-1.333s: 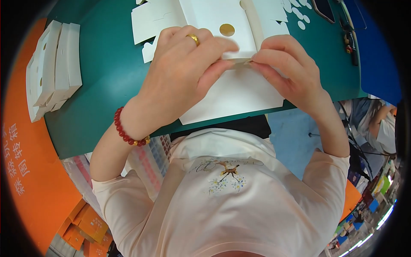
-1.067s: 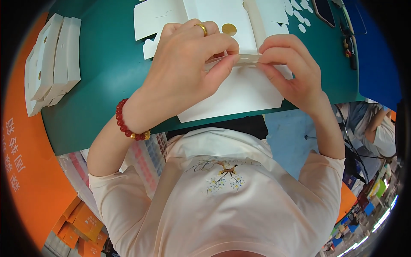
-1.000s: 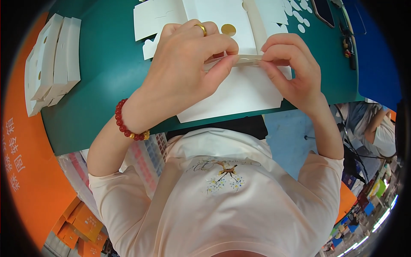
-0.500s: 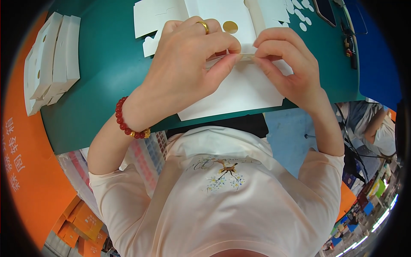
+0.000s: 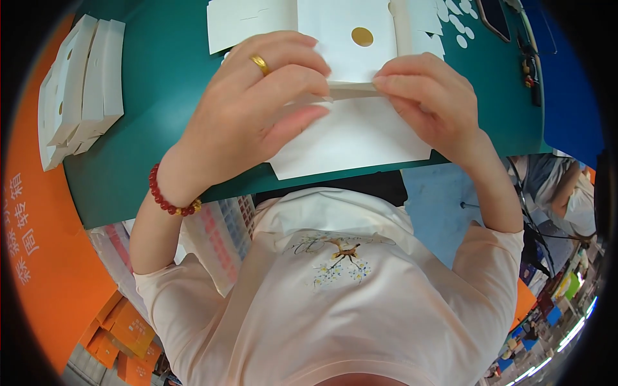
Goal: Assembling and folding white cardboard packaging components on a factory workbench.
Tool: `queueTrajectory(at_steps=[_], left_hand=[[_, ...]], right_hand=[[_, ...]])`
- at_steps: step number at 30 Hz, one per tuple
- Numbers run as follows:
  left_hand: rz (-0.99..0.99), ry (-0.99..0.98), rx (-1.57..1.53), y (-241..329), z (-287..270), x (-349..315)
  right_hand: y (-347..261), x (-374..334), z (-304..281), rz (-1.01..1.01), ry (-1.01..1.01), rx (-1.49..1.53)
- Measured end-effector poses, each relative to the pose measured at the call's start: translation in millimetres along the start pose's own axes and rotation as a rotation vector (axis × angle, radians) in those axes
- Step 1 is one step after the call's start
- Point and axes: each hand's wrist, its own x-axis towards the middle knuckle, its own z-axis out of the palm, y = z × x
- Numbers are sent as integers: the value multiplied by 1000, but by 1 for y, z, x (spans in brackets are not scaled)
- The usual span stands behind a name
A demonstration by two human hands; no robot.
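Right end pinched, left end loose, on the white carton blank [image 5: 344, 61]!
Clamping thumb and fingers of the right hand [image 5: 434, 103] on the right end of the raised fold [image 5: 354, 92]; poising the left hand [image 5: 238, 106] at the opposite end, thumb and fingertips apart. Lying on the green table [image 5: 161, 122], close to its near edge: crossing left to right at the fold, aiming the near flap [image 5: 354, 138] at the white shirt [image 5: 386, 309]. Cut off at the top, so impossible to judge the full long axis.
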Motion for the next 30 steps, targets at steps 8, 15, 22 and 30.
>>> queueTrajectory(at_steps=[8, 15, 22, 30], left_hand=[[-58, 5, 25, 2, 10, 1], [-15, 3, 4, -7, 9, -2], [12, -101, 10, -6, -6, -2], [59, 34, 50, -12, 7, -3]], right_hand=[[-16, 10, 8, 344, -54, 182], [-25, 20, 7, 543, -64, 277], [-21, 16, 7, 535, -132, 242], [-27, 22, 5, 594, -161, 281]])
